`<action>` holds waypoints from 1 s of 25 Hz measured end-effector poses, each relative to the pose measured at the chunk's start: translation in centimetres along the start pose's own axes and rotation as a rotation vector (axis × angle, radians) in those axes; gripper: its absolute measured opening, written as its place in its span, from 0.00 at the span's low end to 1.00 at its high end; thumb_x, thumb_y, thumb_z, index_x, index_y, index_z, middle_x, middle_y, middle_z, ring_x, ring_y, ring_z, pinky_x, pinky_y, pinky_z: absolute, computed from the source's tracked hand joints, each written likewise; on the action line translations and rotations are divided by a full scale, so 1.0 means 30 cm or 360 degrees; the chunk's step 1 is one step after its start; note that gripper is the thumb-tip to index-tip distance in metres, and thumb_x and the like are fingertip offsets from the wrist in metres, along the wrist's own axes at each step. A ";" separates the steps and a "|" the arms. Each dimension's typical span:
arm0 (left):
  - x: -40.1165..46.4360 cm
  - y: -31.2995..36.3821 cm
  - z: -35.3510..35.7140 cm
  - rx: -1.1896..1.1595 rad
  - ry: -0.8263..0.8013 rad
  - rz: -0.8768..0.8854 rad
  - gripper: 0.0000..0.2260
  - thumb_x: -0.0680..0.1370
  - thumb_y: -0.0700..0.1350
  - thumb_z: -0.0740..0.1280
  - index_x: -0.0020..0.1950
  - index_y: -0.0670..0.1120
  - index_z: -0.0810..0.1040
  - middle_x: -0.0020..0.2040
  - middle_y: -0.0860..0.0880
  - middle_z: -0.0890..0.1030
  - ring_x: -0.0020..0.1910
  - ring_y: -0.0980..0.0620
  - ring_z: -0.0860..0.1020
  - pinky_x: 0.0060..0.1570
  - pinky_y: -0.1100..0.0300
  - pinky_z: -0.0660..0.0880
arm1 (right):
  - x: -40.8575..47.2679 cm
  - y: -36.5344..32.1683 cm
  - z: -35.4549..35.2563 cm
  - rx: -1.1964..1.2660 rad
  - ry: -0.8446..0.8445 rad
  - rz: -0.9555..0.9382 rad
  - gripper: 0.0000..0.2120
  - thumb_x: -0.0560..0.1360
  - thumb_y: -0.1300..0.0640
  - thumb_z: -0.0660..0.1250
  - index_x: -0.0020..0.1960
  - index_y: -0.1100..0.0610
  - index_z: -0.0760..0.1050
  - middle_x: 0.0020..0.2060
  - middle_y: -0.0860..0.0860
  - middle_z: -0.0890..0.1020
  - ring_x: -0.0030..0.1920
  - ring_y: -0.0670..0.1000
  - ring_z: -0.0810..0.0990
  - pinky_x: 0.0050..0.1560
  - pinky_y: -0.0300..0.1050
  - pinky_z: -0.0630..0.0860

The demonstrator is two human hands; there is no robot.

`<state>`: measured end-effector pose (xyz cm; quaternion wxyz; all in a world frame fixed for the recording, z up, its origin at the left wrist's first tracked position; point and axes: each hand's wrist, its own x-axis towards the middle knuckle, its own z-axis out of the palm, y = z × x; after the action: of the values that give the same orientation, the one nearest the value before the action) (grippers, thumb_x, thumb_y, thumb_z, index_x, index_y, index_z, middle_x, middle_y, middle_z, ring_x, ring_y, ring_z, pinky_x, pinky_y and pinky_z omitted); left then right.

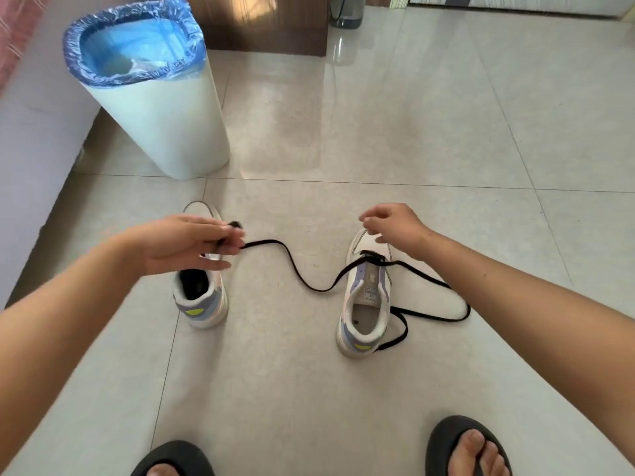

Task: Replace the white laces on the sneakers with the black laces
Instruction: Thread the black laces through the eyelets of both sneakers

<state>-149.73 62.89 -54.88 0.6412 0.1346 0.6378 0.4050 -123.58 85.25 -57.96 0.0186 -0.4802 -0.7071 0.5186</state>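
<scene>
I am pinching one end of a black lace (292, 262) in my left hand (185, 242), fingers (226, 250) curled around it over the left sneaker (202, 297), which is standing on the floor (446, 132) with its toe pointing away from me. From that pinch the lace is running rightward and down across the floor, sagging between the shoes, then climbing to the lowest eyelets of the right sneaker (366, 304), where it is crossing the tongue once; its other half is trailing off the right side and looping back beside the heel. My right hand (395, 228) is hovering just above the right sneaker's toe, fingers loosely bent and holding nothing that I can make out. Both sneakers are lying with their long axes running away from me, well apart, and I am seeing no white lace on either. The next eyelets are lying just below and toward me from my right hand, so that hand is the nearer one; the end I am holding is needing to travel right, back across the gap, before threading. A bin (151, 97) is standing beyond the left sneaker.
</scene>
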 end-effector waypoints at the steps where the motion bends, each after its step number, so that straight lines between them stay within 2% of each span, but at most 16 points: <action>1: 0.028 0.005 0.075 0.0055 -0.0028 0.0021 0.10 0.71 0.44 0.68 0.50 0.43 0.82 0.45 0.50 0.83 0.40 0.56 0.79 0.44 0.57 0.79 | -0.001 0.025 -0.023 -0.0155 0.0152 -0.0002 0.06 0.76 0.61 0.63 0.49 0.57 0.79 0.41 0.50 0.80 0.44 0.49 0.78 0.48 0.45 0.76; 2: 0.064 -0.002 0.147 0.0110 -0.0024 0.0041 0.10 0.72 0.44 0.69 0.51 0.44 0.83 0.45 0.52 0.82 0.40 0.58 0.77 0.45 0.60 0.76 | -0.009 0.051 -0.036 -0.0258 0.0204 0.0036 0.06 0.76 0.61 0.63 0.47 0.58 0.79 0.40 0.51 0.80 0.40 0.49 0.78 0.42 0.43 0.76; 3: 0.104 -0.020 0.218 0.0162 0.0022 0.0058 0.09 0.74 0.43 0.69 0.52 0.45 0.83 0.44 0.52 0.81 0.38 0.58 0.75 0.42 0.64 0.73 | -0.024 0.076 -0.033 -0.0319 0.0148 0.0103 0.06 0.76 0.62 0.63 0.46 0.59 0.79 0.37 0.52 0.80 0.34 0.48 0.77 0.34 0.41 0.75; 5: 0.193 -0.071 0.356 0.0143 0.0167 0.0066 0.08 0.76 0.41 0.68 0.54 0.41 0.80 0.41 0.49 0.79 0.32 0.58 0.73 0.32 0.69 0.69 | -0.056 0.118 0.010 -0.0382 -0.0160 0.0275 0.07 0.76 0.64 0.62 0.45 0.63 0.79 0.30 0.54 0.79 0.24 0.47 0.75 0.24 0.38 0.71; 7: 0.267 -0.123 0.481 -0.0096 0.0336 0.0005 0.05 0.75 0.37 0.69 0.50 0.38 0.76 0.38 0.44 0.78 0.29 0.55 0.75 0.26 0.68 0.72 | -0.069 0.140 0.054 -0.0411 -0.0348 0.0356 0.08 0.76 0.66 0.60 0.44 0.64 0.78 0.25 0.55 0.78 0.19 0.46 0.73 0.20 0.35 0.69; 8: 0.296 -0.142 0.532 -0.0227 0.0411 -0.0009 0.03 0.75 0.34 0.68 0.44 0.39 0.74 0.37 0.43 0.77 0.28 0.53 0.76 0.26 0.67 0.75 | -0.065 0.146 0.067 -0.0440 -0.0346 0.0348 0.08 0.76 0.66 0.59 0.43 0.62 0.77 0.24 0.54 0.77 0.18 0.46 0.73 0.19 0.34 0.68; 10: 0.349 -0.165 0.599 -0.0350 0.0525 0.0020 0.09 0.75 0.30 0.66 0.37 0.40 0.72 0.34 0.43 0.76 0.29 0.51 0.77 0.29 0.66 0.78 | -0.048 0.154 0.078 -0.0500 -0.0297 0.0303 0.09 0.75 0.66 0.58 0.43 0.60 0.76 0.23 0.53 0.75 0.18 0.46 0.71 0.18 0.34 0.65; 14: 0.402 -0.180 0.644 -0.0230 0.0673 0.0175 0.09 0.73 0.30 0.68 0.37 0.42 0.75 0.35 0.45 0.77 0.35 0.48 0.80 0.42 0.58 0.80 | -0.038 0.182 0.092 -0.0321 -0.0209 0.0293 0.07 0.75 0.66 0.59 0.43 0.58 0.74 0.24 0.53 0.74 0.21 0.49 0.70 0.19 0.36 0.63; 18: 0.417 -0.200 0.659 -0.0220 0.0770 0.0262 0.10 0.72 0.30 0.68 0.36 0.44 0.76 0.35 0.46 0.78 0.39 0.46 0.81 0.48 0.54 0.80 | -0.036 0.210 0.101 -0.0133 -0.0168 0.0307 0.03 0.76 0.64 0.62 0.47 0.58 0.73 0.25 0.54 0.73 0.22 0.50 0.69 0.19 0.36 0.62; 22: 0.428 -0.206 0.658 -0.0151 0.0786 0.0338 0.10 0.70 0.31 0.69 0.36 0.46 0.76 0.36 0.47 0.79 0.41 0.47 0.80 0.48 0.55 0.79 | -0.023 0.227 0.102 -0.0080 -0.0170 0.0320 0.03 0.76 0.63 0.63 0.46 0.57 0.73 0.24 0.54 0.73 0.20 0.49 0.68 0.18 0.34 0.62; 25: 0.427 -0.202 0.661 -0.0105 0.0775 0.0390 0.10 0.70 0.31 0.70 0.37 0.46 0.77 0.35 0.49 0.79 0.39 0.50 0.79 0.40 0.64 0.78 | -0.018 0.235 0.106 -0.0061 -0.0161 0.0334 0.03 0.76 0.62 0.64 0.44 0.55 0.73 0.23 0.53 0.73 0.20 0.48 0.68 0.18 0.34 0.62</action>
<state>-131.05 74.72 -65.15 0.4194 0.0885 0.7386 0.5204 -120.32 82.59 -64.46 -0.0806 -0.5252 -0.6628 0.5276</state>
